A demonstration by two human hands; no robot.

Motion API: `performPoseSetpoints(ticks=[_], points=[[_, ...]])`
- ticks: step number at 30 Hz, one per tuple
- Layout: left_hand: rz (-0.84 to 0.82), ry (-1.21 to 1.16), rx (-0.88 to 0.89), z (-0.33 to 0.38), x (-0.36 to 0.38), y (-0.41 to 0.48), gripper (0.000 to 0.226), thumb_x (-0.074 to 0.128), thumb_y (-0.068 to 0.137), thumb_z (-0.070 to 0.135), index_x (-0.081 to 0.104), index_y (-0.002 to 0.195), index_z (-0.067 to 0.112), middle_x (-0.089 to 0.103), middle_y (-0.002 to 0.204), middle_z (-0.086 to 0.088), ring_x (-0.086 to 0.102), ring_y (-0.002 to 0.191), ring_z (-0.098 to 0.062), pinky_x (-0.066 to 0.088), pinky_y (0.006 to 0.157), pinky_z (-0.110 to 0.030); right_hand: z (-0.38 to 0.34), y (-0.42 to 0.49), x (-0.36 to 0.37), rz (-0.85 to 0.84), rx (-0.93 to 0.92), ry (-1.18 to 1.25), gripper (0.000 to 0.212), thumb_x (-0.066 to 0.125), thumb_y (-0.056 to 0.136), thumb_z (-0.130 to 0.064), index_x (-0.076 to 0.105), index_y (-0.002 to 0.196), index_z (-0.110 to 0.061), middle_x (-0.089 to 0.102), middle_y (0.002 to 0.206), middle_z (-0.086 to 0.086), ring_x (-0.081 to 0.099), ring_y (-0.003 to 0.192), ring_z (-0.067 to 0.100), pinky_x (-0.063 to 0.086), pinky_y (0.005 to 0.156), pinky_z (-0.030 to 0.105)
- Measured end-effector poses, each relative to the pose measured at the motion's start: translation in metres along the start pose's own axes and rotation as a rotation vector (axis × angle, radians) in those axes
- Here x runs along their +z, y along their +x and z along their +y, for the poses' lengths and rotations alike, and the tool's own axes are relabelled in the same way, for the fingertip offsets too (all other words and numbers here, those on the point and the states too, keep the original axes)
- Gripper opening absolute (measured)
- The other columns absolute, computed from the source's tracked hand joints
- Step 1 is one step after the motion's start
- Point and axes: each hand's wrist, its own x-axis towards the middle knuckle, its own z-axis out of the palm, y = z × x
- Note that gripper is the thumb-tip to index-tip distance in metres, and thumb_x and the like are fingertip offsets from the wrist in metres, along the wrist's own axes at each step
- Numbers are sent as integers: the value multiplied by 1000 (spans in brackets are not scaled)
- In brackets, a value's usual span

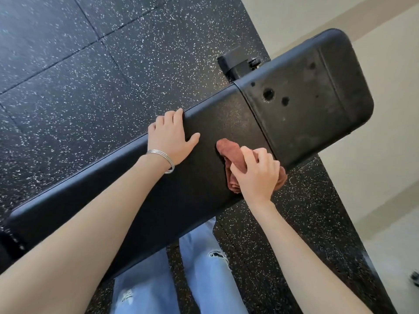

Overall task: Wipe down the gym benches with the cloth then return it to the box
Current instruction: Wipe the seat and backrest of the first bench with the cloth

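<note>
I see cloth (229,155) on bench (140,189), under my right hand (256,173).
Right fingers curl round it; left hand (171,137) rests flat, fingers over the far edge.

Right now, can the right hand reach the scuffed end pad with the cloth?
Probably yes. The right hand grips the cloth on the long pad right beside the end pad; nothing lies between, and the left hand rests well aside.
</note>
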Motion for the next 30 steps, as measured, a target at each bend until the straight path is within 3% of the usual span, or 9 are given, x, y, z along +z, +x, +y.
performPoseSetpoints(ticks=[6,12,16,22,26,30], points=[[34,7,7,8,5,6,77,47,87,54,24,144,8,38,142,-13,37,128,-35,29,105,-48,-10,54,1,17,31,22,31,59,77,-40,67,97,-18,60,82,7,55,68,27,39,60,35],[53,32,11,9,9,6,76,46,87,53,24,143,7,37,142,-14,36,128,-37,29,105,-50,-34,150,5,-122,69,-42,42,50,86,-48,53,122,-26,58,111,5,57,96,28,38,81,40],[66,46,-14,15,13,5,78,46,87,55,23,143,6,35,143,-17,35,129,-39,27,106,-51,-40,160,7,-135,145,-15,43,51,88,-49,48,127,-29,57,117,3,56,103,27,37,85,40],[55,85,17,12,11,5,80,45,87,55,20,144,4,34,143,-19,34,128,-40,28,105,-52,-13,96,-3,-95,74,-34,39,49,86,-44,53,120,-24,57,107,5,55,91,26,36,75,37],[69,91,37,11,13,3,81,47,87,54,19,145,3,33,143,-20,34,128,-40,27,104,-51,13,46,-11,11,119,-30,30,59,78,-38,65,100,-19,60,87,9,56,73,28,40,63,38],[73,113,52,9,15,3,83,47,87,54,18,145,2,33,144,-19,34,128,-39,28,104,-51,4,38,-8,-6,248,-25,32,60,75,-40,66,100,-19,60,86,8,54,70,28,39,63,38]])
